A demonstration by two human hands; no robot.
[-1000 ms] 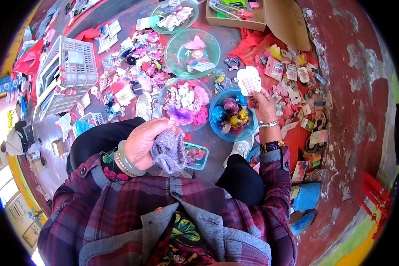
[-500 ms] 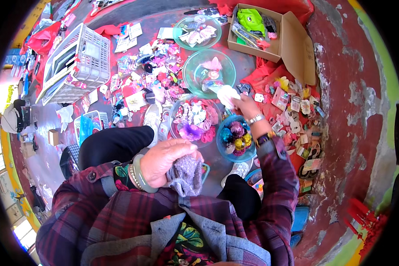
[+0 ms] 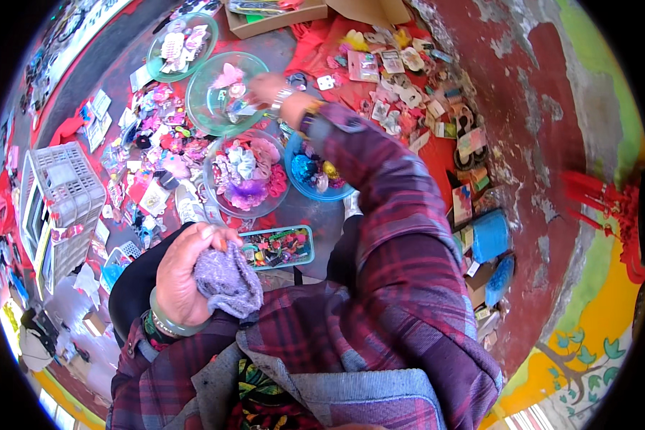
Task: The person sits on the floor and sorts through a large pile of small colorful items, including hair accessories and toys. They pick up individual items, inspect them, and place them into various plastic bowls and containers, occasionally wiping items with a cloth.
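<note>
One right hand (image 3: 267, 90) by illegible card (image 3: 246, 110)

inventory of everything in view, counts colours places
Tray: 1, teal, near centre
Knitted piece: 1, greyish purple, lower-left of tray
Translucent bowls: 2, green, upper left
Scrunchie bowl: 1, clear, below those
Scrunchies: several, mixed, inside it
Round basin: 1, blue, right of scrunchie bowl
Glittery balls: several, mixed, in basin
Crate: 1, white, far left
Cardboard box: 1, brown, top edge
Hair accessories: many, mixed, around bowls
Cloth: count unclear, red, upper centre
Left hand: 1, bare, holding knitted piece
Right hand: 1, blurred, at green bowl's rim
</note>
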